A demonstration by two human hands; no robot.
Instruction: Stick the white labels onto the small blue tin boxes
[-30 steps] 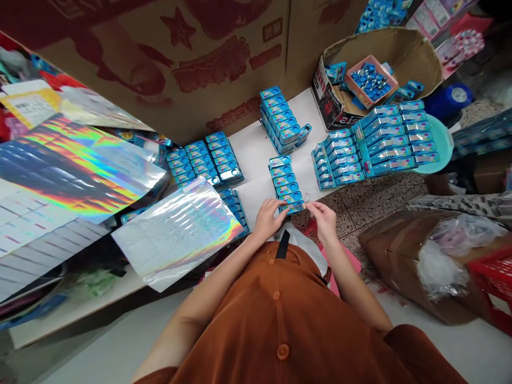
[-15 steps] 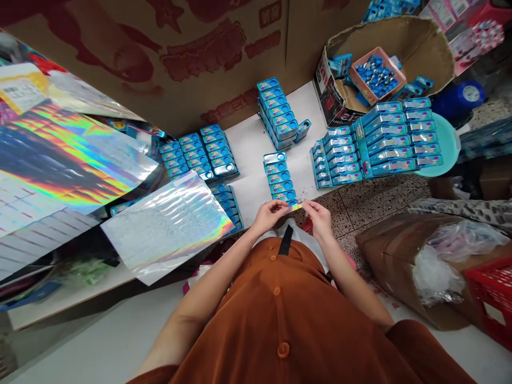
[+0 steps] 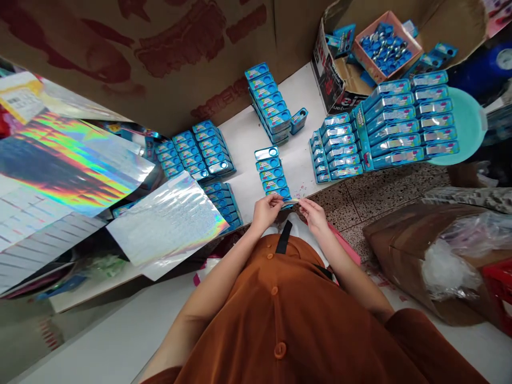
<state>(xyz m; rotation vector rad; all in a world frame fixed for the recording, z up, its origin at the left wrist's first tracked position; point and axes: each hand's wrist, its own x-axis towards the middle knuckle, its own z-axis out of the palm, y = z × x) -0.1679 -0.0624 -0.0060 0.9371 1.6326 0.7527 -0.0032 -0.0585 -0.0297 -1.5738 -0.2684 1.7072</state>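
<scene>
- From here I see a silvery sheet (image 3: 166, 226).
- The left hand (image 3: 267, 211) pinches one end of a thin strip (image 3: 291, 201), near a row of blue packs (image 3: 272, 174).
- The right hand (image 3: 314, 215) pinches the strip's other end.

It looks like a small workshop or packing room; which of the two is hard to tell. Rows of matching blue packs (image 3: 271, 173) stand on a white counter (image 3: 244, 146), near a pink tray (image 3: 365, 60) of small parts (image 3: 386, 50) in an open carton (image 3: 334, 85). Shiny sheets (image 3: 164, 224), a big printed carton (image 3: 172, 69), clear plastic (image 3: 448, 269) and a red crate (image 3: 501, 293) crowd around it.
</scene>
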